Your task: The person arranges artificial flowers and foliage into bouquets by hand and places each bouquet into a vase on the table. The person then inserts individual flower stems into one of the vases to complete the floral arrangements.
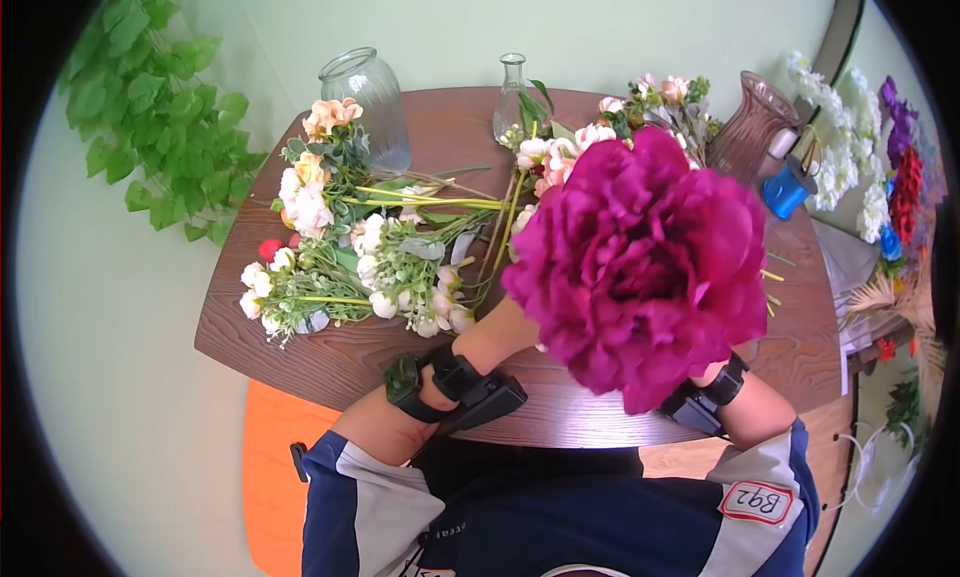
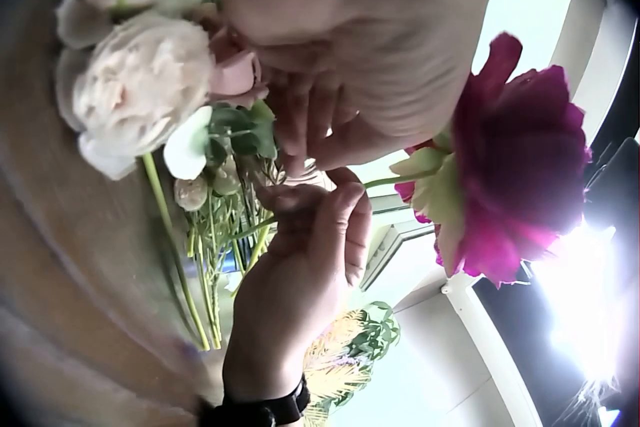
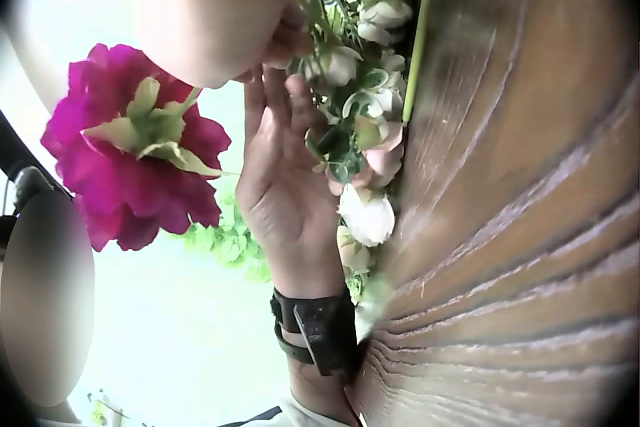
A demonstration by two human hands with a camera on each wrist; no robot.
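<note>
A large magenta peony [image 1: 640, 267] on a green stem fills the middle of the head view and hides most of both hands. In the left wrist view, my right hand [image 2: 295, 272] pinches the stem of this peony [image 2: 520, 167] between thumb and fingers, just below the bloom. My left hand [image 2: 360, 37] is close above, its fingers pointing down toward the right fingertips. The right wrist view shows the left hand [image 3: 290, 187] palm-on, fingers fairly straight, their tips partly behind the right hand [image 3: 225, 7]. Pale roses [image 2: 140, 87] lie close beside the left hand.
Bunches of white and peach flowers [image 1: 310, 207] cover the left of the brown table [image 1: 590, 417]. A ribbed glass vase [image 1: 365, 107], a small glass bottle [image 1: 511, 87], a purplish vase [image 1: 750, 127] and a blue spool [image 1: 785, 189] stand toward the back.
</note>
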